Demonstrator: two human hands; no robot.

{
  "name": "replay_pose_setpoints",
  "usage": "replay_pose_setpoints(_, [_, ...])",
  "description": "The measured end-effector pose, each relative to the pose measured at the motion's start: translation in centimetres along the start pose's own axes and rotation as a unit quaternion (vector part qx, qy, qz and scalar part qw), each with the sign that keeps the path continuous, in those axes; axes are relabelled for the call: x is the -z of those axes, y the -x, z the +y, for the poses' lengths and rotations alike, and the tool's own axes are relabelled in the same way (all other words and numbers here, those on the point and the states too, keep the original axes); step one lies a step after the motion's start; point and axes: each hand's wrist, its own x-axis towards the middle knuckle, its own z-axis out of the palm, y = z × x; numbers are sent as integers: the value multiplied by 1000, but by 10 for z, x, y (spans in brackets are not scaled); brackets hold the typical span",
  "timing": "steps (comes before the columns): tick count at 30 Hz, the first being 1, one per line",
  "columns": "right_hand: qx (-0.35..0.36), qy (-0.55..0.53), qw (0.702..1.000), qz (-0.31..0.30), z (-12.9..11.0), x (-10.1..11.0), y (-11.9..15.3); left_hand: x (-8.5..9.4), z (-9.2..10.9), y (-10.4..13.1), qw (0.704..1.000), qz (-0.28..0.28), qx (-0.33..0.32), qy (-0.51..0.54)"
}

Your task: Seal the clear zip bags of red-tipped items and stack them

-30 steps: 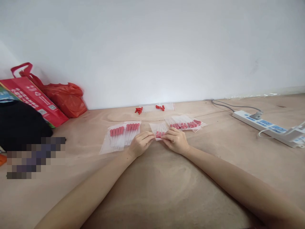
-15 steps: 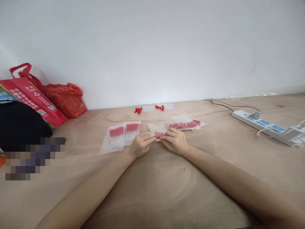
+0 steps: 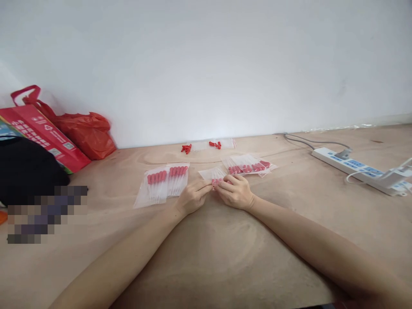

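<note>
Pinched twice at the near end, by left hand point(image 3: 193, 197) and right hand point(image 3: 237, 194), fingertips seemingly almost closed: clear bag point(image 3: 207, 174), lying just beyond both, long axis slanting leftward toward the far edge of the surface point(image 3: 225, 253), neither hand clearly nearer.

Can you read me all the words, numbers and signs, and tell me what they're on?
Flat red shopping bag: white writing, too blurred to read; white triangle sign, pale square codes.
Long white plastic power strip: blue patches, any words too small to read.
Clear flat plastic bags: no readable words.
</note>
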Motion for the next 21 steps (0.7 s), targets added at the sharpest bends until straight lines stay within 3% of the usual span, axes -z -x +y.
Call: replay_pose_setpoints(21, [-27, 4, 999, -41, 19, 6, 15, 11, -2, 7, 998, 18, 60, 22])
